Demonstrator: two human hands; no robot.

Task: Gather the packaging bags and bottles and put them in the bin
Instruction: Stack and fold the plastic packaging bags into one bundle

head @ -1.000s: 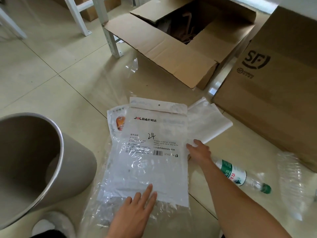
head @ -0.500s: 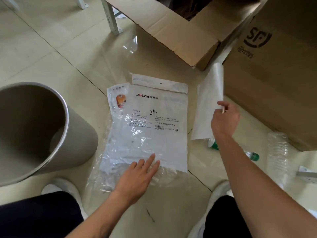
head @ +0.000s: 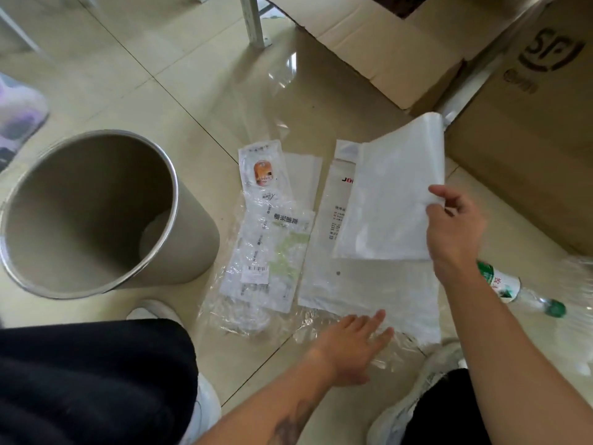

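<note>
My right hand (head: 455,226) pinches a frosted white bag (head: 390,200) and holds it over the large white printed bag (head: 369,284) on the floor. My left hand (head: 353,345) lies flat, fingers spread, on crinkled clear plastic (head: 321,326) at that bag's near edge. Left of it, on the tiles, is a narrow printed packet with an orange picture (head: 266,226). A clear bottle with a green label and cap (head: 510,289) rests on its side at the right. The grey bin (head: 179,239) stands open at the left, nothing visible inside.
An open cardboard box (head: 378,49) and a closed SF-marked box (head: 526,149) stand at the back right. A white metal leg (head: 255,20) rises behind the bags. More crumpled clear plastic (head: 577,303) is at the far right. My knees and white shoes (head: 417,412) are near.
My right hand carried the frosted white bag leftward, from beside the printed bag to above it. The printed bag shifted right, uncovering the narrow packet. My left hand stayed pressed at the near edge.
</note>
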